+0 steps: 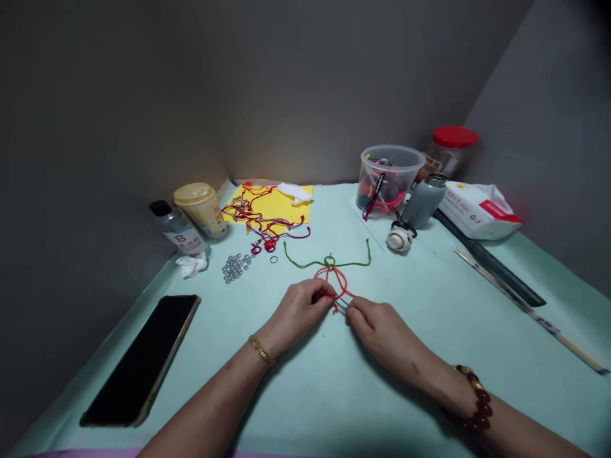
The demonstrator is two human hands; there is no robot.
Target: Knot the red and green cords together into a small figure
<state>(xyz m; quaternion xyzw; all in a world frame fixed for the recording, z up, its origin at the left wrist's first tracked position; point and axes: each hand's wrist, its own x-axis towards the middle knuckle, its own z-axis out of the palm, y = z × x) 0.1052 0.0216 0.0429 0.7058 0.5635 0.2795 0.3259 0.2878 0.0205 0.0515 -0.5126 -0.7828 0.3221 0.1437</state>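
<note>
Your left hand point(296, 313) is pinched on a thin red knotting cord point(335, 282), and your right hand point(382, 331) is closed on a slim silver tool point(344, 303), its exact kind too small to tell. The knotted piece lies mid-table, at 12 o'clock from your hands. Its red loops run from a small round loop point(329, 260) toward 6 o'clock, so its long axis points roughly straight at you, while a thin green cord point(305, 264) spreads toward 9 and 3 o'clock. An uneven pull could distort the red loops or drag them loose. With nothing visibly pinning it, the piece could slide on the pale green paper covering point(305, 394). Loose steel rings point(233, 268) at 10 o'clock could snag a trailing end.
</note>
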